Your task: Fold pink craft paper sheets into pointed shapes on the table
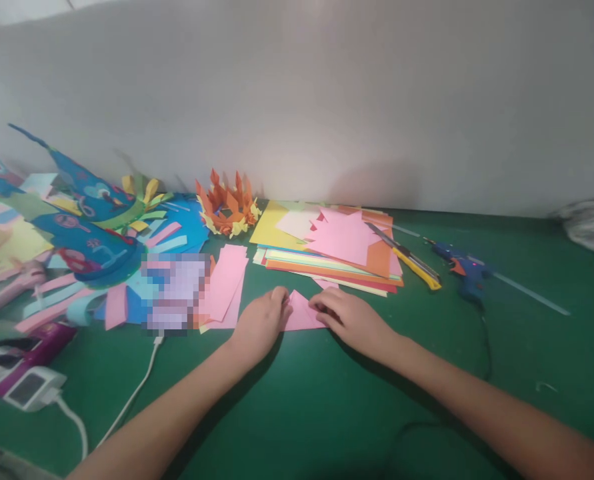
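Observation:
A small piece of pink paper [301, 315] with a pointed top lies on the green table between my hands. My left hand [264, 319] has its fingers closed at the paper's left edge. At the right edge my right hand [349, 317] is bent over the sheet, thumb and fingers pinched on it. Just left of my left hand are pink paper strips [229, 283]. A stack of coloured paper [327, 260] lies beyond both hands, with a pink sheet [344, 235] on top.
A yellow utility knife [417, 267] rests at the stack's right edge. Farther right lie a blue glue gun [469, 270] and a clear glue stick [531, 293]. An orange paper crown [227, 203] stands at the back. Blue cone hats [91, 193], a blurred-out device and cables [149, 370] fill the left.

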`<state>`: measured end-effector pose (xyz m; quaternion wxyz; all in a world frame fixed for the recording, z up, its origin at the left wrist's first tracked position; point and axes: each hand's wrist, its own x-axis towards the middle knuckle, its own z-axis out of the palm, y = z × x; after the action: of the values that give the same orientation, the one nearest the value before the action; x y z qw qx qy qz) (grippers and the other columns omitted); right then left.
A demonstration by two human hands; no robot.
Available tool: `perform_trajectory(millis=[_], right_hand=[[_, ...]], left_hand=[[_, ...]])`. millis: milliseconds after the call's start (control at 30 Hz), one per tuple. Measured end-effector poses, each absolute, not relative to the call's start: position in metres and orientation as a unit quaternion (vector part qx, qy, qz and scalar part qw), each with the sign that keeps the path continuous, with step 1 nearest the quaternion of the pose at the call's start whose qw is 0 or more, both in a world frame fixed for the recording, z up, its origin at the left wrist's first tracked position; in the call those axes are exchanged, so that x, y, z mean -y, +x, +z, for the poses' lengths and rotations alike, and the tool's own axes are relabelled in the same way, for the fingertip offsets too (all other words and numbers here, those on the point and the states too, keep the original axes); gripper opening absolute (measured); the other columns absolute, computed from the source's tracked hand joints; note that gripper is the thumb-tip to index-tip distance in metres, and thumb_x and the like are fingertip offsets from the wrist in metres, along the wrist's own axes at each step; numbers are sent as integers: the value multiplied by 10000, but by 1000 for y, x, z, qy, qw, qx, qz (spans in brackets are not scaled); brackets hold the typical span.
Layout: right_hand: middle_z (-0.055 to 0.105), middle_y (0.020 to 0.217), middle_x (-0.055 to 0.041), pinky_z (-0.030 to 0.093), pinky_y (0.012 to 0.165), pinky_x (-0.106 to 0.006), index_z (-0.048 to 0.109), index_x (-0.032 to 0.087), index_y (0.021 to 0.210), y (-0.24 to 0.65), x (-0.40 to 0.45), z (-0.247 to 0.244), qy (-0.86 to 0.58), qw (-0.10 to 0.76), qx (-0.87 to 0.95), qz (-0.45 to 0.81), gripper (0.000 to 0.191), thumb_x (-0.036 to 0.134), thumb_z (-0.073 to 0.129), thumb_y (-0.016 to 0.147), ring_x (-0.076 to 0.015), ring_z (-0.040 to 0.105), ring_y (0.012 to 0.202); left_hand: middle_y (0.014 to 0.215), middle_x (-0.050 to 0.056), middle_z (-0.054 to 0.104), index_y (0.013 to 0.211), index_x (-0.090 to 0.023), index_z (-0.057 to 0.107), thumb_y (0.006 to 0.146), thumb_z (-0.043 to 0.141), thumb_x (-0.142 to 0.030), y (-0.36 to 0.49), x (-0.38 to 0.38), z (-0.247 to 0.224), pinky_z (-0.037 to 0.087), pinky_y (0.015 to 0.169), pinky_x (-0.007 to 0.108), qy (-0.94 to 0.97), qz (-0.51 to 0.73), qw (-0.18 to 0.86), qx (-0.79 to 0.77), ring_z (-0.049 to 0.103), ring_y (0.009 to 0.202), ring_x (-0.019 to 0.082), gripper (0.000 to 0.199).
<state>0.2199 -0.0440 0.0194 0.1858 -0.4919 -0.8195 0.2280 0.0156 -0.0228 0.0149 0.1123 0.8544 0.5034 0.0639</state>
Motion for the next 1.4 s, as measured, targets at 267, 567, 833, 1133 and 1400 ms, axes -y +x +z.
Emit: perform_trajectory(millis=[267,567,833,1133,1400], right_hand=[[588,852,-28,380,622,-260,634,216,1073,206,35,24,-553,165,776,255,269,205,610,805,-160,538,736],[615,777,22,342,557,-226,599,212,930,204,36,21,-567,198,743,296,135,226,592,796,-120,525,644],[612,792,-12,353,610,-235,584,182,785,209,36,15,-500,221,807,225,89,141,526,838,-135,529,704],[567,803,-39,329,592,-253,574,167,825,216,41,5,-406,149,899,75,216,171,390,938,-153,484,694],[587,863,-26,277,577,-243,631,202,883,218,42,5,-373,139,917,34,201,138,442,904,-135,463,708]], left_hand=[[979,39,572,969,-180,506,890,506,-198,16,22,13,482,654,281,849,120,157,-490,612,775,162,81],[871,26,581,1005,-175,492,855,523,-183,12,23,3,451,632,278,837,202,190,-473,583,759,171,153],[783,11,536,844,-177,488,889,504,-199,9,22,-2,415,640,276,852,224,186,-434,511,709,159,53],[926,70,567,909,-159,518,930,355,-89,-5,26,2,446,765,321,909,185,152,-341,512,882,190,179],[945,60,594,882,-168,591,944,406,-143,-9,18,11,448,790,309,937,155,149,-276,524,892,171,197]])
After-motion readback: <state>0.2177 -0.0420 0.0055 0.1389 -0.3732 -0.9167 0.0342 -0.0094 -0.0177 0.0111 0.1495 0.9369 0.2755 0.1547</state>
